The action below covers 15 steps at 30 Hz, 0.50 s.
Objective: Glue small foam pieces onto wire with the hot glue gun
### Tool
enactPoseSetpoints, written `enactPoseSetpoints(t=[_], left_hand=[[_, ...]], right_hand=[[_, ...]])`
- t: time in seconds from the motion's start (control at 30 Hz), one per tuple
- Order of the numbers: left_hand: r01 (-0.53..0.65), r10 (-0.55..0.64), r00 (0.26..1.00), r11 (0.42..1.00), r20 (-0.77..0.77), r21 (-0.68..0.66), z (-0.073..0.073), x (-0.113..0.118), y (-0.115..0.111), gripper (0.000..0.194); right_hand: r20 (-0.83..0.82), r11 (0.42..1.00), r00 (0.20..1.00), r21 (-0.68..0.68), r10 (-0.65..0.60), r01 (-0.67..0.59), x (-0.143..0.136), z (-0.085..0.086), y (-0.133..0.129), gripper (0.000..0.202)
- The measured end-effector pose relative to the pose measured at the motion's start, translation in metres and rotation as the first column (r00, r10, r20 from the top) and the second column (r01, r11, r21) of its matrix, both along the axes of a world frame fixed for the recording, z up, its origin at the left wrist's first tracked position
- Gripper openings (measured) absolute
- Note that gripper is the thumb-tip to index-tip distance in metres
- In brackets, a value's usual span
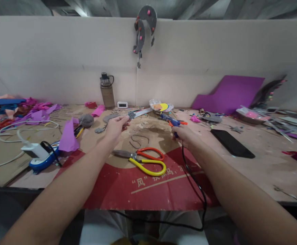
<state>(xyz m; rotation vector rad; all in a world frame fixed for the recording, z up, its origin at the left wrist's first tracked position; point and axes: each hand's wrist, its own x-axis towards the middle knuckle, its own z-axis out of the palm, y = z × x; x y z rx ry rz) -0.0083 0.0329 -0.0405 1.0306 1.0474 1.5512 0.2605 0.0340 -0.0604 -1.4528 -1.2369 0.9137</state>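
My left hand point(117, 128) is closed in a pinch over the middle of the cardboard. At its fingertips is a small grey felt piece point(131, 115), its exact shape hard to make out. My right hand point(185, 133) grips a blue and orange hot glue gun point(172, 121), whose black cord point(193, 175) runs down off the front edge. Between my forearms lie scissors point(148, 160) with one red and one yellow handle, blades pointing left. Just beyond them is a thin dark loop of string point(138, 140) on the cardboard sheet point(107, 197).
A blue power strip point(45, 162) with a white charger sits left, near purple scraps point(69, 136) and a ball of grey yarn point(86, 120). A bottle point(107, 92) stands by the wall. Right are a black phone point(232, 143) and a purple sheet point(229, 95).
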Motion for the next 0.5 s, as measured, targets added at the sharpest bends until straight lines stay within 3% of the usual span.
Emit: enactPoseSetpoints(t=[0.1,0.3,0.4,0.5], left_hand=[[0.002,-0.001,1.0,1.0,0.032,-0.012,0.004,0.003,-0.003,0.02],[0.009,-0.008,0.999,0.999,0.035,-0.031,0.006,0.007,-0.007,0.022],[0.019,-0.018,1.0,1.0,0.02,-0.021,0.003,0.007,-0.006,0.023],[0.015,-0.015,1.0,1.0,-0.012,-0.018,0.002,0.008,-0.006,0.021]], right_hand=[[-0.165,0.999,0.986,0.033,0.013,-0.007,-0.013,0.012,-0.011,0.026],[-0.426,0.961,0.862,0.136,0.275,-0.239,-0.035,0.029,-0.037,0.045],[-0.446,0.919,0.804,0.228,0.393,-0.322,-0.041,0.03,-0.045,0.041],[-0.381,0.891,0.812,0.289,0.442,-0.349,-0.044,0.03,-0.049,0.033]])
